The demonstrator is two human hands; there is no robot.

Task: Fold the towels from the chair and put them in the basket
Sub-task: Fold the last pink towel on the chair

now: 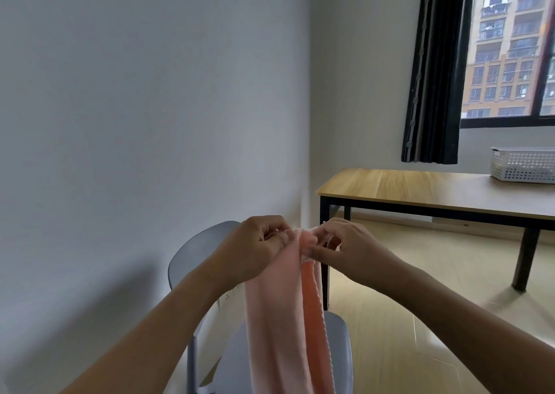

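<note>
A pink towel [282, 318] hangs straight down in front of me, doubled over, its lower end out of view. My left hand [255, 249] grips its top edge on the left. Touching that hand, my right hand [345, 249] pinches the same top edge from the right. Behind and below the towel stands a grey chair [192, 258]; its seat shows no other towel, though the towel hides part of it. A white perforated basket [522, 165] sits on the wooden table at the far right, well away from both hands.
The wooden table [420, 189] with black legs stands to the right, in front of a window with a dark curtain [435, 72]. A white wall fills the left. Light floor lies between the chair and the table.
</note>
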